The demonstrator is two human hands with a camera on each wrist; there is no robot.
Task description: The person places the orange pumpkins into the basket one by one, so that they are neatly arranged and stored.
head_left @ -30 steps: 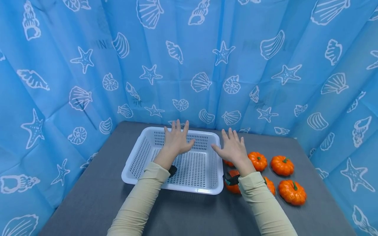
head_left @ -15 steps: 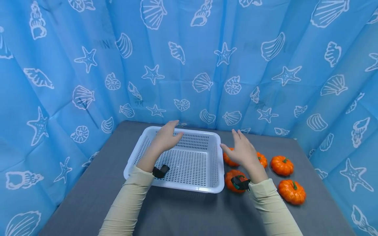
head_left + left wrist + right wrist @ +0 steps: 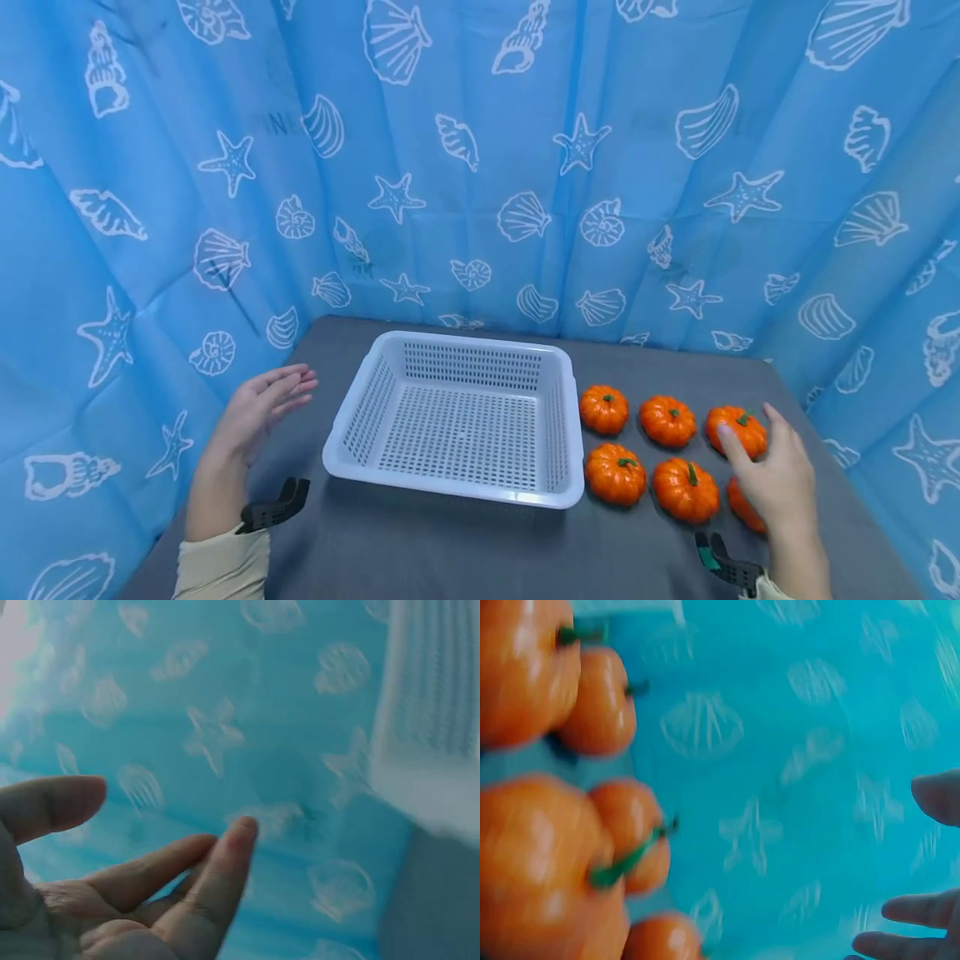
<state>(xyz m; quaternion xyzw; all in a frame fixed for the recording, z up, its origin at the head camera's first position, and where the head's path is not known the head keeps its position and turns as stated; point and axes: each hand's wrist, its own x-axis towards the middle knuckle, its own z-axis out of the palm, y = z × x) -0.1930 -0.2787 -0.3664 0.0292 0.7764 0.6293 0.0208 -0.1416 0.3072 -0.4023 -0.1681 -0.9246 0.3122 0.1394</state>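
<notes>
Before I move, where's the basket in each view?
Head: the basket sits mid-picture, a little below centre.
Left wrist: upper right, blurred and cut off by the edge.
Right wrist: probably the pale strip at the top edge, left of centre.
Shared landmark: the blue shell-print curtain.

Left hand (image 3: 251, 412) and right hand (image 3: 778, 479): well apart, fingers relaxed.
The left forearm (image 3: 216, 500) rises from the lower left; that hand's fingers are slightly bent, the thumb clear of them in the wrist view. The right forearm (image 3: 801, 557) extends forward from the lower right, thumb and fingers spread apart.
</notes>
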